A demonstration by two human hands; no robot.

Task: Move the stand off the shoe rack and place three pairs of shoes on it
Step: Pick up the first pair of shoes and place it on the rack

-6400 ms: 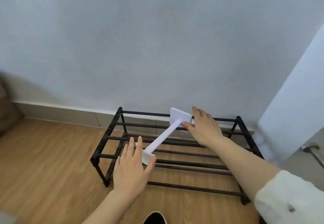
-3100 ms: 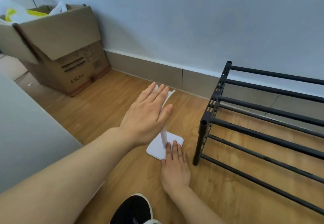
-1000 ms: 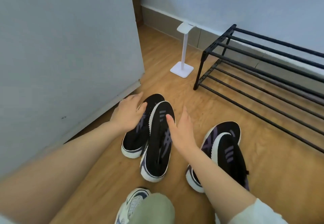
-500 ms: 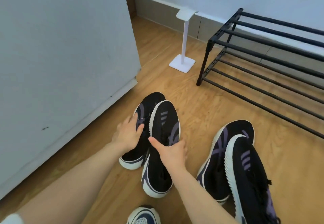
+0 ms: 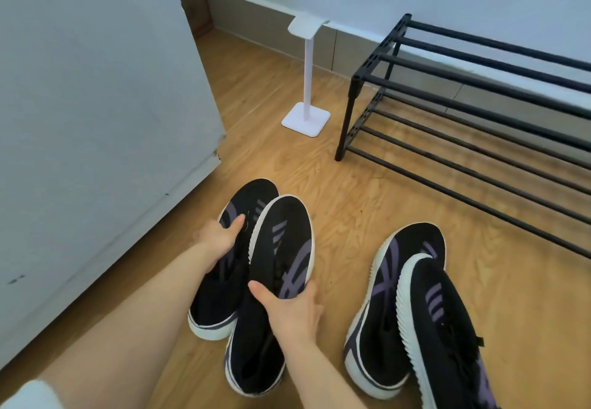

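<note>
Two pairs of black shoes with purple stripes and white soles lie on the wooden floor. My left hand (image 5: 220,236) grips the left shoe (image 5: 224,284) of the near pair. My right hand (image 5: 289,308) grips that pair's right shoe (image 5: 281,248), thumb over its top. The second pair (image 5: 412,306) lies to the right, untouched. The white stand (image 5: 307,75) is upright on the floor just left of the black shoe rack (image 5: 473,98), whose two tiers of bars carry nothing.
A large white cabinet side (image 5: 96,104) fills the left, close beside the shoes. The wall and skirting board (image 5: 256,11) run behind the stand and rack. Open wooden floor (image 5: 335,191) lies between the shoes and the rack.
The stand went from the rack top to the floor beside it. Since a second ago both hands slid back along the near pair and closed on one shoe each.
</note>
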